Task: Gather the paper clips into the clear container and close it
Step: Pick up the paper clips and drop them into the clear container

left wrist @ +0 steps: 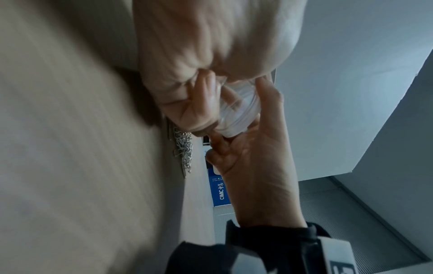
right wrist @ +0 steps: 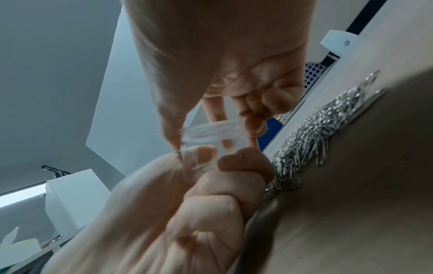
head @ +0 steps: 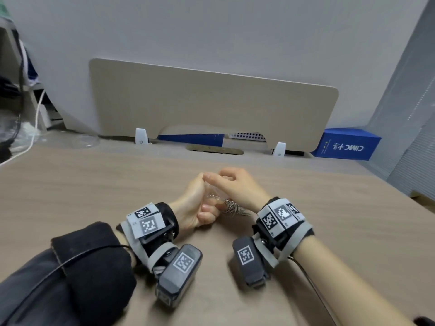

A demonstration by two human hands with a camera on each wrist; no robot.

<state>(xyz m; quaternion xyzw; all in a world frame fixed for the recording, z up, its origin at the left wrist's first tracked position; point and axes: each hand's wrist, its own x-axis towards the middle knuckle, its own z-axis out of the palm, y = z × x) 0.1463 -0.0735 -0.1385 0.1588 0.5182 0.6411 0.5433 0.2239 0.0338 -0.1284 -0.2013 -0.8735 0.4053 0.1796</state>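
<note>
A small clear container (head: 213, 196) is held above the desk between both hands. My left hand (head: 200, 202) wraps its curled fingers around the container's body (right wrist: 206, 157). My right hand (head: 219, 178) pinches the clear lid (right wrist: 212, 130) at its top between thumb and fingers. In the left wrist view the ribbed clear container (left wrist: 237, 111) shows between the left fingers (left wrist: 203, 103) and the right hand (left wrist: 253, 157). A pile of silver paper clips (head: 235, 209) lies on the desk under my right wrist, also seen as paper clips (right wrist: 316, 126) and paper clips (left wrist: 185, 148). What is inside the container is unclear.
The wooden desk (head: 94, 189) ends at a beige divider panel (head: 211, 107) held by white clamps (head: 141, 136). A blue box (head: 346, 144) stands at the back right. A white cable (head: 35, 128) and clutter sit at the far left.
</note>
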